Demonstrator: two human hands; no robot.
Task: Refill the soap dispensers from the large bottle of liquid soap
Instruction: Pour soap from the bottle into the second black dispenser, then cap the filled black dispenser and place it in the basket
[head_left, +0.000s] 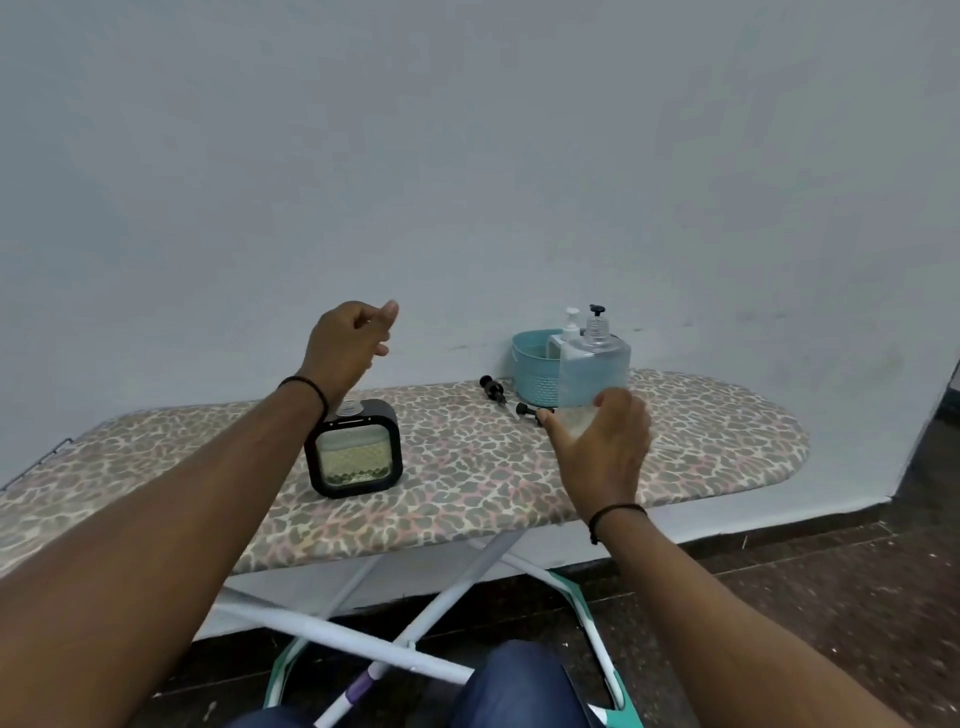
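Item: soap refill, early to middle stage by the look of it. Landmark: black square dispenser (354, 451), upright on the leopard-print ironing board (467, 467), its neck open with no pump fitted and only a shallow layer of liquid showing behind its front window. Right of it, lifted off the board, a clear bottle of pale blue liquid (594, 371) with its pump head on, held from below and behind by the right hand (602, 447), fingers wrapped round its base. Behind that bottle, further right of the dispenser, a teal basket (535, 364) holding a white pump bottle (571, 319). Between dispenser and basket, two loose black pump parts (492, 387) lie on the board. Left hand (350, 345) raised above the dispenser, fingers loosely curled, gripping nothing. Judged outstanding: filling the black dispenser and refitting its pump. Unclear: which container is the large supply bottle; the basket's other contents; the held bottle's base, covered by the hand.
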